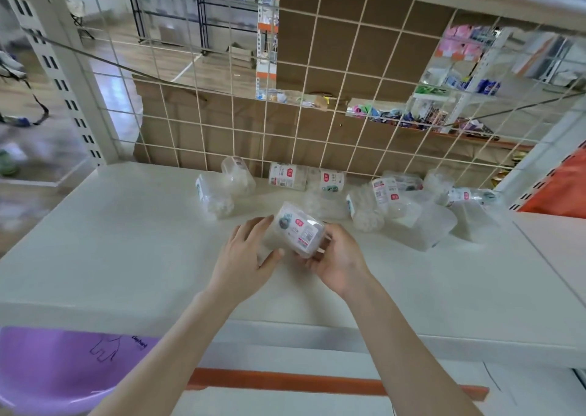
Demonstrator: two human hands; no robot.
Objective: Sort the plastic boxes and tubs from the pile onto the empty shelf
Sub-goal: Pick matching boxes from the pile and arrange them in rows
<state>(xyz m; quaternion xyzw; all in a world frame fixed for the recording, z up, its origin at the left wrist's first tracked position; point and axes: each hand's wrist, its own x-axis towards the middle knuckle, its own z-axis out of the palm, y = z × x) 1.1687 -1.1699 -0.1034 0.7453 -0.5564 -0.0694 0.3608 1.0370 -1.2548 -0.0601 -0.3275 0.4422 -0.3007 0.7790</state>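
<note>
Rounded clear tubs (367,206) lie heaped against a wire grid (317,98). The right hand (339,260) grips one labelled tub (298,228); the left hand (244,251) touches it, fingers straight.

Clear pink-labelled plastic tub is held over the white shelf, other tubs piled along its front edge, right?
No. In the head view the other clear plastic tubs lie at the back, by the cream wire grid; the rest holds.
</note>
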